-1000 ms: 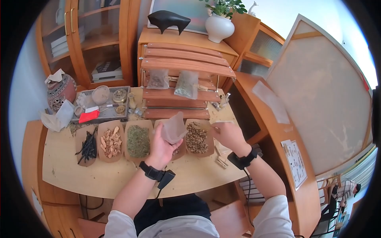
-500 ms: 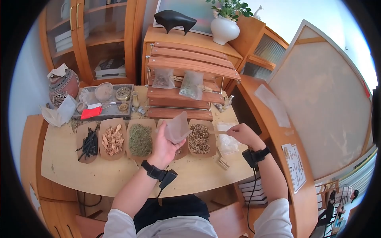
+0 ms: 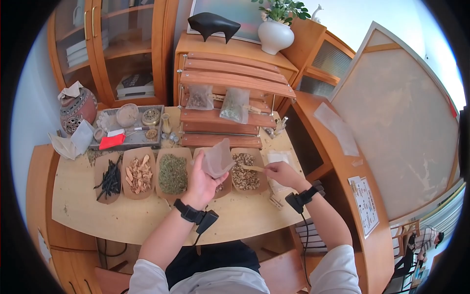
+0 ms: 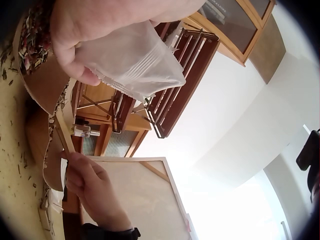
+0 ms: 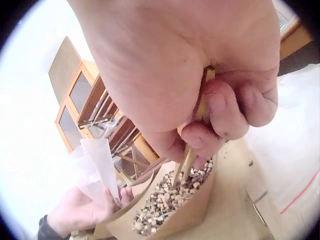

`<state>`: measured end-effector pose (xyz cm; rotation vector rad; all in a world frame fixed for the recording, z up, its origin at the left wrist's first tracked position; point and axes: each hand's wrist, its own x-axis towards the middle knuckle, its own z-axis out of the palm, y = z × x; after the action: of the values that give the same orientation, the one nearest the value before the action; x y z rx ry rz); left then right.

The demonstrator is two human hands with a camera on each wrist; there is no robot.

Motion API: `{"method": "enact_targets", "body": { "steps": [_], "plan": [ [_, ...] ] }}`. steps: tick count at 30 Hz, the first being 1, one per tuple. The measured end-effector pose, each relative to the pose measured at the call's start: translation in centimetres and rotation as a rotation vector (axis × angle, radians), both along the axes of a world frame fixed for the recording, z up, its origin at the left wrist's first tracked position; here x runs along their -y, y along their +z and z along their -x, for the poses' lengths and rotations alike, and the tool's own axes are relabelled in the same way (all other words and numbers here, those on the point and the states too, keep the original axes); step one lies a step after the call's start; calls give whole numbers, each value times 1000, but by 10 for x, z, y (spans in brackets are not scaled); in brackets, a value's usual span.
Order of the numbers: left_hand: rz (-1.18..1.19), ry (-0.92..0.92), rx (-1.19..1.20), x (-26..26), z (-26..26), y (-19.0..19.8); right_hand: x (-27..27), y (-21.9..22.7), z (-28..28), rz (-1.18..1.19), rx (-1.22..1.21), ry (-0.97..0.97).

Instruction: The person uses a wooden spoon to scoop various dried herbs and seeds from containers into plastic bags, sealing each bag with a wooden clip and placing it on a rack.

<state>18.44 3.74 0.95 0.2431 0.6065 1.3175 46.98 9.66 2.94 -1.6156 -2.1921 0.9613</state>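
Observation:
My left hand [image 3: 201, 183] holds a small translucent pouch [image 3: 217, 158] over the trays, gripping its lower part; in the left wrist view the pouch [image 4: 137, 62] shows ribbed seams. In my right hand [image 3: 284, 175] is a pair of bamboo tweezers [image 3: 253, 168], gripped in curled fingers. Their two tips reach into chopped beige and brown dried pieces [image 5: 167, 197] in the rightmost paper tray [image 3: 261, 186]. The neighbouring tray, with reddish bits [image 4: 36, 42], is largely hidden behind my left hand.
Further left stand trays of green herb [image 3: 173, 174], tan dried slices [image 3: 139, 174] and black strips [image 3: 108, 182]. A wooden rack [image 3: 220, 117] behind bears two filled pouches. Clear plastic packaging [image 3: 279, 159] and small wooden clips [image 3: 275, 200] lie at the right. A grey tray [image 3: 169, 142] stands back left.
My right hand swung right, away from the rightmost tray, then came back left, bringing the tweezers' tips into the dried pieces. My left hand keeps the pouch in nearly the same place.

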Motion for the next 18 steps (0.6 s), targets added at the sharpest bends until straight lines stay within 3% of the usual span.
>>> {"method": "enact_targets", "body": {
  "steps": [13, 18],
  "plan": [
    [9, 2, 9, -1, 1, -3, 11, 3, -9, -167, -116, -52],
    [18, 9, 11, -2, 0, -5, 33, 60, 18, -157, -159, -65]
  ]
}}
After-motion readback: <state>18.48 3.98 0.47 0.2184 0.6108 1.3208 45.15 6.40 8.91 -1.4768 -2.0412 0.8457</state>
